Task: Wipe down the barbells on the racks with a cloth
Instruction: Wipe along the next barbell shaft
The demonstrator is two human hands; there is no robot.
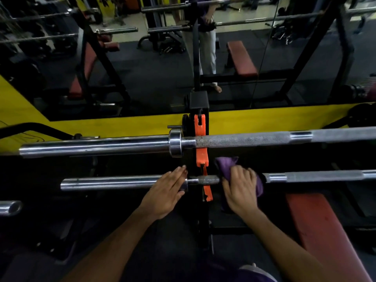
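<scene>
On the lower bar of the rack, I have both hands at work. My right hand is curled round a purple cloth bunched over the knurled shaft, just right of the orange hook that carries the bar. My left hand lies flat, fingers straight, steadying the collar where the smooth sleeve begins, and holds nothing. A second bar rests higher on the same upright, apart from the cloth. I judge this stroke wants firm pressure wrapped right round the shaft, sliding along its length, since knurling traps grime. The left hand should keep pressing so the bar does not roll in its hook. Dim light hides whether the cloth wraps fully under the shaft. A red bench sits at lower right.
</scene>
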